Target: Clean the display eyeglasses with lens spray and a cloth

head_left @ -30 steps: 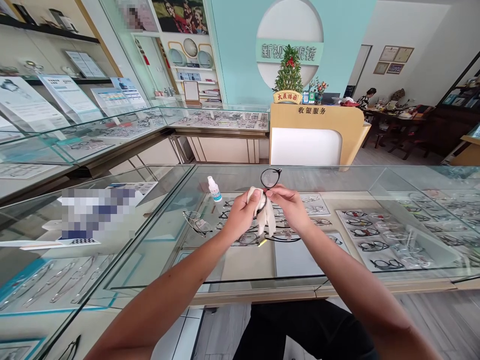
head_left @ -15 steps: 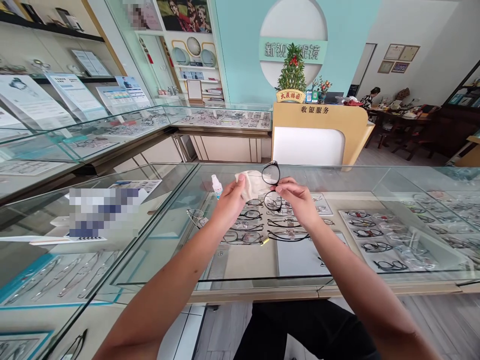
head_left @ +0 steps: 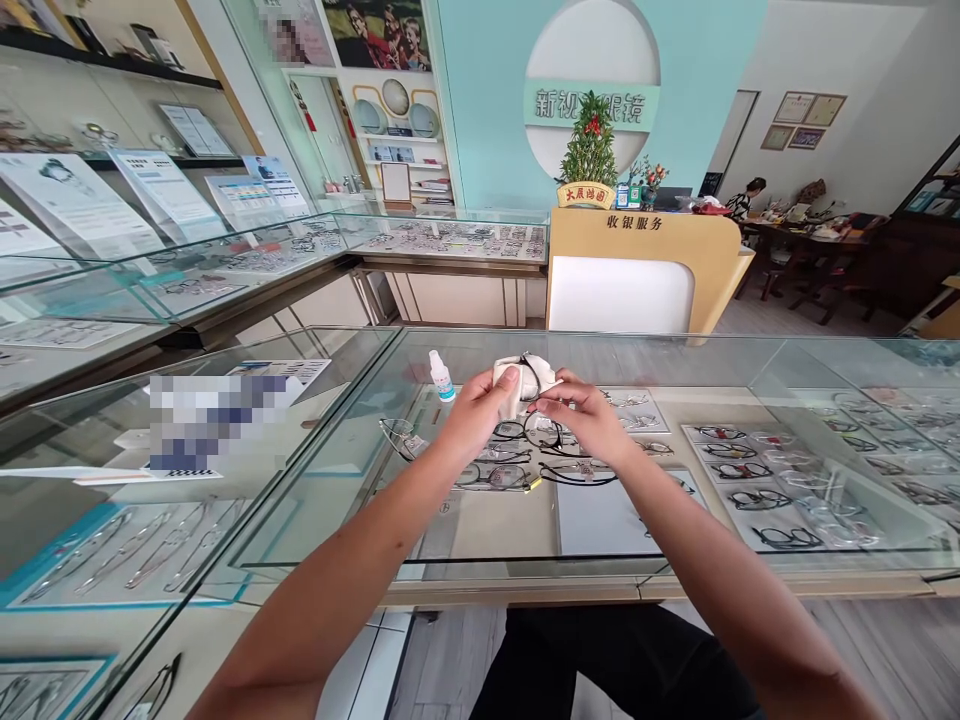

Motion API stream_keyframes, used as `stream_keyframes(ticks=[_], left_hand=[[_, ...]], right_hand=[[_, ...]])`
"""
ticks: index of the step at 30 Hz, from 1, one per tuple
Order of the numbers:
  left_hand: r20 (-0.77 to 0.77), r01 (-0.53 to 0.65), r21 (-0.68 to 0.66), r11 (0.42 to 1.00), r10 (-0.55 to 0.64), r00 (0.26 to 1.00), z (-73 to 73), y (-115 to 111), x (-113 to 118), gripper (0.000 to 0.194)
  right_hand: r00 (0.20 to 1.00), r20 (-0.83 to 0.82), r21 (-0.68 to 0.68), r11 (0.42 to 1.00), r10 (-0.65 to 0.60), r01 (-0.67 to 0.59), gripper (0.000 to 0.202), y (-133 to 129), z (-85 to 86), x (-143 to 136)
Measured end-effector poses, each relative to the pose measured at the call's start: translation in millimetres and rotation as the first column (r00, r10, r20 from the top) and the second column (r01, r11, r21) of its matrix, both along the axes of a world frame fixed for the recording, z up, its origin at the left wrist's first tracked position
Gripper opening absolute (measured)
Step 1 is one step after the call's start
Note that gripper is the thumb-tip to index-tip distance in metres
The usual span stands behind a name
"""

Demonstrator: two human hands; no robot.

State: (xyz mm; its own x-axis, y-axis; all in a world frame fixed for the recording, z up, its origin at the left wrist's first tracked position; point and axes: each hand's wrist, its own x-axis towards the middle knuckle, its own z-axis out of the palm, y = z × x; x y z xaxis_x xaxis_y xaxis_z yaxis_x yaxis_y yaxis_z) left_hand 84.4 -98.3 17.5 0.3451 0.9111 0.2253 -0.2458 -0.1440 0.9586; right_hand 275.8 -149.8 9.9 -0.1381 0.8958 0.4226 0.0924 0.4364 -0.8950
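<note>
A pale cloth (head_left: 511, 390) is pinched in my left hand (head_left: 480, 408) and wraps round the upper lens of a pair of black round-framed glasses (head_left: 543, 431). My right hand (head_left: 586, 412) grips the same glasses near the middle of the frame, its fingers closed. The other lens hangs below, above the glass counter. Just left of my hands, a small white spray bottle (head_left: 442, 376) with a blue label stands upright. Beneath the hands, several pairs of glasses (head_left: 499, 477) lie in rows.
The glass display counter (head_left: 480, 562) spans the view in front of me. On the right are trays of glasses (head_left: 757, 497); papers (head_left: 225, 425) lie to the left. Farther back stand a wooden cashier desk (head_left: 645, 240) and a person (head_left: 744, 200) at a table.
The cloth in my left hand has moved right onto the upper lens, which was bare before. The glasses are lower and my hands are closer together.
</note>
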Motion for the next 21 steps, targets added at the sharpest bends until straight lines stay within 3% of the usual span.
stream_keyframes(ticks=[6,10,18,21], left_hand=[[-0.027,0.139,-0.030,0.990,-0.139,0.990,4.0,6,-8,0.062],[-0.084,0.185,0.050,0.982,-0.180,0.980,9.3,5,-14,0.059],[-0.145,0.131,0.165,0.978,-0.107,0.984,19.4,-14,-9,0.053],[-0.114,0.008,0.218,0.976,0.018,0.993,17.0,-23,-2,0.054]], right_hand=[[0.982,-0.183,-0.153,0.985,0.053,-0.082,0.028,0,-1.3,2],[0.978,-0.174,-0.137,0.981,0.111,-0.136,0.034,-5,3.7,1],[0.965,-0.184,-0.133,0.968,0.185,-0.211,0.040,-10,4.3,-7],[0.954,-0.181,-0.130,0.956,0.238,-0.263,0.039,-12,1.7,-13]])
